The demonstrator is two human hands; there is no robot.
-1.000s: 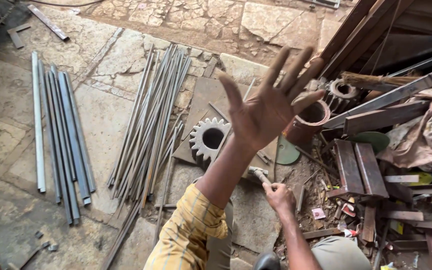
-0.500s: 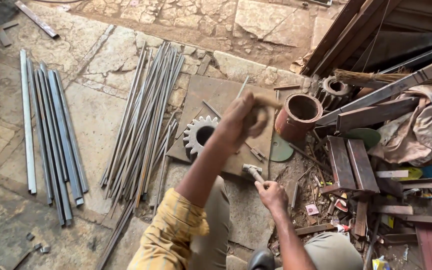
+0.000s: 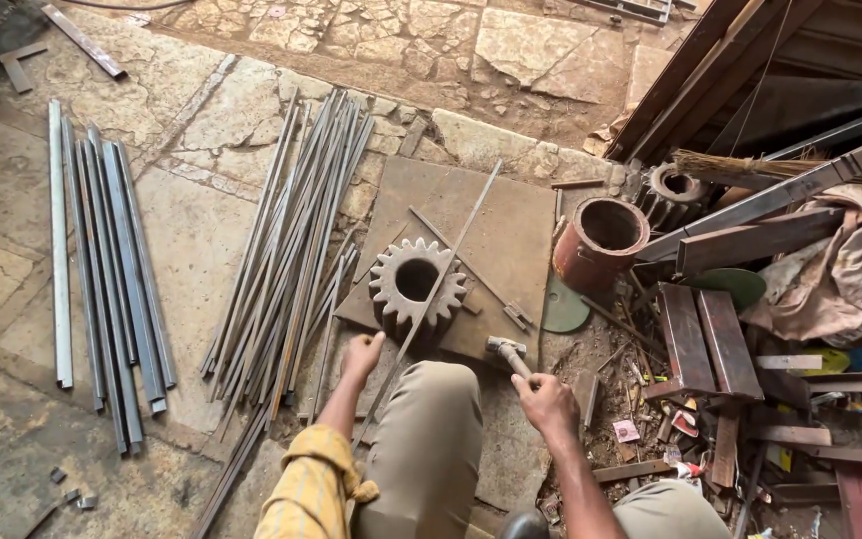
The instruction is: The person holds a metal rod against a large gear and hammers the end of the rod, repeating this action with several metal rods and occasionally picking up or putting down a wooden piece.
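Head view, looking down on a workshop floor. The stone floor (image 3: 42, 299) filled the frame. At its centre lay a flat steel plate (image 3: 481, 225), with a bundle of thin rods (image 3: 291, 240) fanned out at nine o'clock of it and a row of grey square bars (image 3: 102, 279) farther out the same way. A rusty pipe section (image 3: 601, 240) stood at three o'clock of the plate, beside a heap of scrap (image 3: 740, 329).

A toothed gear (image 3: 413, 284) rested on the plate's near corner, and one long rod (image 3: 446, 274) lay diagonally across it, running from twelve o'clock toward six.

Half a second before, the left hand (image 3: 361, 354) had been raised in front of the gear; it had since come down at seven o'clock of the gear, its grip closed about the rod's near end. The right hand (image 3: 543, 399), at four o'clock, kept its grip wrapped around the handle of a hammer (image 3: 506, 349), whose head sat low near the plate's edge. By this reading the rod was steadied on the gear, and the hammer was not yet lifted.
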